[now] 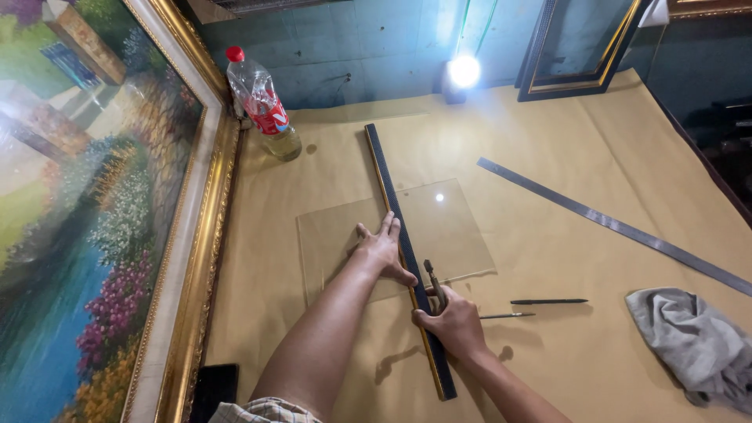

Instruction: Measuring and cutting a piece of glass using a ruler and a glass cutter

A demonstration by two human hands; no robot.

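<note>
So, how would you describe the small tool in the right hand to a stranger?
On the brown paper-covered table, find the clear glass sheet under the dark straightedge. At its near edge the right hand holds a glass cutter, upright, unlike the two pens lying flat.

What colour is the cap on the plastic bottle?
Red. The bottle cap shows in the head view, at the back of the table beside the gold-framed painting.

Under your hands, the paper-covered table point(548, 368) carries a glass sheet point(454, 227); right of them lie two pens point(548, 301), a grey rag point(693, 341) and a metal ruler point(611, 223).
</note>
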